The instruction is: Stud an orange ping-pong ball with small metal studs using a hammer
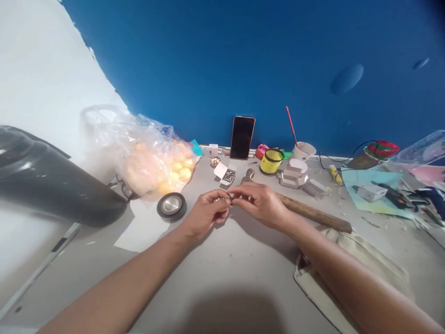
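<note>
My left hand is closed in a pinch, with a small shiny object partly showing between its fingers. What it is, I cannot make out. Meeting it at the fingertips, my right hand is pinched too, and its hold is too small to name. Just beyond the hands stands an open white box of small metal pieces. A hammer lies behind my right hand, its metal head and wooden handle showing on either side. To the left of my left hand is a round black-rimmed lid with a silver centre.
A phone leans on the blue wall. A clear bag of orange balls and a large dark cylinder stand left. Rightward are a yellow container, a white cup and a beige cloth bag.
</note>
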Available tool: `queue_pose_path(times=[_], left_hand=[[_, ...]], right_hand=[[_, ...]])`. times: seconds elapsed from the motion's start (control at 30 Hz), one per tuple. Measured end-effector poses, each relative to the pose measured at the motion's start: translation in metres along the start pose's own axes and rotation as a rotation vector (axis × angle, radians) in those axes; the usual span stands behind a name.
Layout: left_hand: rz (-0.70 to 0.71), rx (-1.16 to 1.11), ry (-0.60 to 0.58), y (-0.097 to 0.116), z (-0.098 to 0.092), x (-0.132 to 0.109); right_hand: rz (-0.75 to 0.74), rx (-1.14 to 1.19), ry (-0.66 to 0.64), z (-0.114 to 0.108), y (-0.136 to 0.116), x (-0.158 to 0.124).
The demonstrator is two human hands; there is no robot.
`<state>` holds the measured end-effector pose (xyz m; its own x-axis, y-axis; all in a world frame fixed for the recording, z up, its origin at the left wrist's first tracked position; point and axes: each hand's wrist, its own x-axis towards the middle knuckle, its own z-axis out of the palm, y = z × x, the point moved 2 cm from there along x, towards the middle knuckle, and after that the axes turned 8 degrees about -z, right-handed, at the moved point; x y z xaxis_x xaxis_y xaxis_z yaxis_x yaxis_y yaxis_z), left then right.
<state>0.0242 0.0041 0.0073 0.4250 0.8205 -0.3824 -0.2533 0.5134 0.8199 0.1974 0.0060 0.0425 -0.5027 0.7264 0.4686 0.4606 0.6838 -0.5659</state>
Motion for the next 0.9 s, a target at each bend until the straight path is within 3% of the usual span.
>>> queue_pose_path(times=[0.13, 0.4, 0.5, 0.6, 0.77, 0.9], left_hand=[[0.004, 0.114, -0.013, 0.001, 0.001, -0.001], [-0.050, 0.077, -0.075, 0.004, 0.001, -0.001], [-0.002, 0.058, -0.110, 0.007, 0.002, -0.004], [0.077, 0.166, -0.046, 0.009, 0.001, -0.005], [0.229, 0.393, 0.094, 0.010, -0.002, -0.005], [0.265, 0.404, 0.096, 0.010, -0.003, -0.006]], right_hand=[[-0.080, 0.057, -0.023, -0.002, 0.007, -0.001], [-0.102, 0.073, -0.005, -0.002, 0.005, -0.001], [0.017, 0.098, 0.025, -0.006, 0.004, 0.000], [0.195, 0.232, 0.086, -0.009, 0.009, 0.000], [0.433, 0.600, 0.120, -0.002, 0.021, -0.003], [0.515, 0.881, 0.076, 0.006, 0.024, -0.004]])
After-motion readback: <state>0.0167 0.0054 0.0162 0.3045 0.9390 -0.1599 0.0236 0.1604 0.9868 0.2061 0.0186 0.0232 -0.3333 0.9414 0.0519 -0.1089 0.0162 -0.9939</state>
